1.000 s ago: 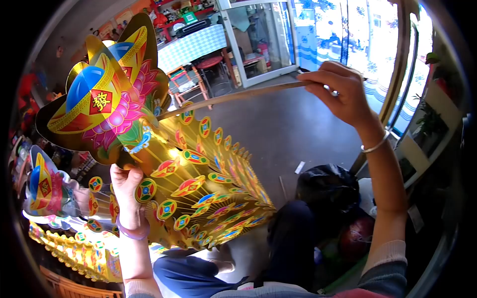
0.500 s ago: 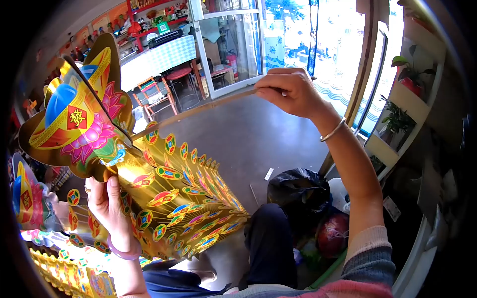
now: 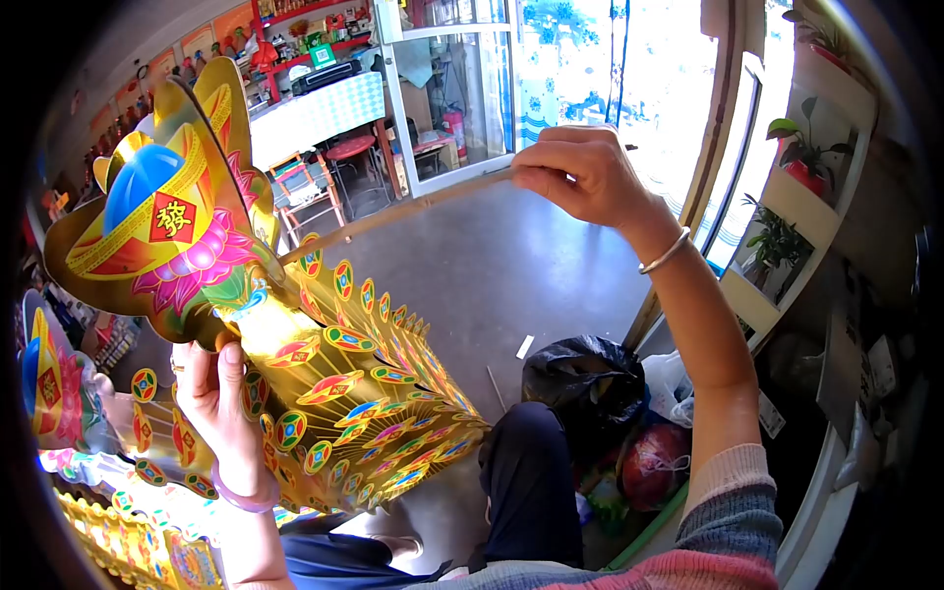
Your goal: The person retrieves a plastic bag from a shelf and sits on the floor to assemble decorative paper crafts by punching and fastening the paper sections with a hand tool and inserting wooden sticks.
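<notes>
My left hand [image 3: 211, 393] grips the lower edge of a shiny gold foil-card decoration [image 3: 344, 383]. Its upper part bears a blue-and-yellow ingot shape, a red diamond with a character and pink lotus petals; colourful oval tabs fan out below. My right hand [image 3: 580, 177] is raised away from it, fingers pinched on the end of a thin tan strip [image 3: 413, 207]. The strip runs taut and nearly straight to the back of the decoration, where its far end is hidden. Whether it is tape or a flat stick, I cannot tell.
A similar decoration [image 3: 59, 383] stands at the far left, above more gold pieces [image 3: 138, 536]. By my knee lie a black plastic bag [image 3: 585, 383] and a red wrapped ball [image 3: 654, 464]. Potted plants [image 3: 806, 157] line the right-hand shelf; a chair [image 3: 307, 192] stands ahead.
The decoration's top has shifted slightly right and turned a little. My right hand has moved slightly right and up, still pinching the strip. My left hand keeps its grip.
</notes>
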Available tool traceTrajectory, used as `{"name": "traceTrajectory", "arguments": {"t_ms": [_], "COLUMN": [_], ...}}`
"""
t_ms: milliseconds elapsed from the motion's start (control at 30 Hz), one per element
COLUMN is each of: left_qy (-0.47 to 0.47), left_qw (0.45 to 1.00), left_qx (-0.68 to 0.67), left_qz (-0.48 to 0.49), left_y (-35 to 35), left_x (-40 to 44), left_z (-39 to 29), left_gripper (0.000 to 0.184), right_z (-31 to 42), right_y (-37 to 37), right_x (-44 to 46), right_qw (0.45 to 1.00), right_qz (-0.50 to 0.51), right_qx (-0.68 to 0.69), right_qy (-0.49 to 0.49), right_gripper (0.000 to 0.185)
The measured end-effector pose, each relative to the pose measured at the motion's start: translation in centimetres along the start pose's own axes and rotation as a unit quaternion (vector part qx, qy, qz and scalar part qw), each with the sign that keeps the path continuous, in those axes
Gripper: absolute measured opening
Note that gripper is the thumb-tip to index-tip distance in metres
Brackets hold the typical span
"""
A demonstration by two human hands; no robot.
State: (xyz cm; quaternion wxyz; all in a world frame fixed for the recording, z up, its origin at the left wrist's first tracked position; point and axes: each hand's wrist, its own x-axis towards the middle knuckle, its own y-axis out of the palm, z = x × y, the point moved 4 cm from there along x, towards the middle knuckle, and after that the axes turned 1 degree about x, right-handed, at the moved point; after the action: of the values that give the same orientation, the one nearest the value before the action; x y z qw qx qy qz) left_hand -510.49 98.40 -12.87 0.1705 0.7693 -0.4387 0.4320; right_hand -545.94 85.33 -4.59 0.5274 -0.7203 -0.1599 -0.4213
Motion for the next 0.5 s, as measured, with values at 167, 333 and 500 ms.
{"name": "traceTrajectory", "arguments": {"t_ms": [167, 333, 500], "left_qy": [-0.036, -0.048, 0.029], "left_qw": [0.998, 0.994, 0.999], "left_qx": [-0.055, -0.090, 0.009], "left_qz": [0.016, -0.029, -0.046], "left_y": [-0.4, 0.2, 0.6], "left_x": [-0.2, -0.5, 0.0], "left_z": [0.9, 0.1, -0.8], "left_gripper": [0.016, 0.018, 0.014], "right_z": [-0.9, 0.5, -0.1], "right_y": [0.7, 0.3, 1.2], "right_x": [0.2, 0.3, 0.3], "right_qw": [0.998, 1.000, 0.997], "right_qz": [0.016, 0.007, 0.033], "right_qx": [0.055, 0.001, 0.073], "right_qy": [0.014, 0.010, 0.023], "right_gripper": [0.009, 0.010, 0.010]}}
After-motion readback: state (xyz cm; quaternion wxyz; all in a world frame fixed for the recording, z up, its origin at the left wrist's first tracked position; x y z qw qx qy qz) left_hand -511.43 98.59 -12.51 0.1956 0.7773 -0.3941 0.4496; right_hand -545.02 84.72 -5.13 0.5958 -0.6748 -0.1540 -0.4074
